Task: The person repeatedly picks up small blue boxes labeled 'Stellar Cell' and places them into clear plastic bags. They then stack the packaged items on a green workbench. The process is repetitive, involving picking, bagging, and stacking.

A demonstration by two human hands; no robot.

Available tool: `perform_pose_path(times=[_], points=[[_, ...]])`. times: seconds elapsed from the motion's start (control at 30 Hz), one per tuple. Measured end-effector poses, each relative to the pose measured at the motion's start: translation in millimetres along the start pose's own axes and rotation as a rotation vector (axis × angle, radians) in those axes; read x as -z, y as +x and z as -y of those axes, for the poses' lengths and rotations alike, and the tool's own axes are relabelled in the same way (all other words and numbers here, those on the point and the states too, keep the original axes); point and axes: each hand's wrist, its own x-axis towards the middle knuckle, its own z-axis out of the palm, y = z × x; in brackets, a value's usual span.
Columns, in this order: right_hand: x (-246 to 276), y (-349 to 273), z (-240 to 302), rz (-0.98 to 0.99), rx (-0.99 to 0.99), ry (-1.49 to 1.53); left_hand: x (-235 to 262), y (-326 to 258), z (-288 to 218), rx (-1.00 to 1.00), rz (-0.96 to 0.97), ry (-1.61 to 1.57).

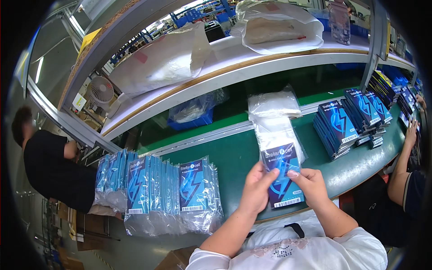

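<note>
Between my two hands is a flat dark-blue battery box (285, 198) with a lightning-bolt design. My left hand (255, 186) grips its left side, with the thumb on the front. From the right, my right hand (313, 185) closes on the other side, and both thumbs nearly meet at the middle. The box's top end lies over a stack of clear plastic bags (274, 130) on the green bench. I cannot tell whether the box is inside a bag.
To the left stand rows of bagged blue boxes (191, 186). Unbagged boxes are stacked (333, 130) at the right. Beyond the bench, a shelf (216, 58) carries large white sacks (283, 27), with a blue bin (191, 119) beneath. One person (54, 166) stands left; another person's hand (410, 133) is at right.
</note>
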Motion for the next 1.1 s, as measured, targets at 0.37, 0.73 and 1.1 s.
perform_pose_path(times=[0.37, 0.73, 1.1], points=[[5, -7, 46, -0.122, 0.945, -0.387, -20, -26, -17, 0.214, 0.314, 0.113], [-36, -24, 29, 0.718, 0.934, -0.391, -33, -39, -35, 0.264, -0.118, 0.088], [2, -14, 13, 0.566, 0.613, -0.353, 38, -98, -96, -0.452, -0.54, 1.741]])
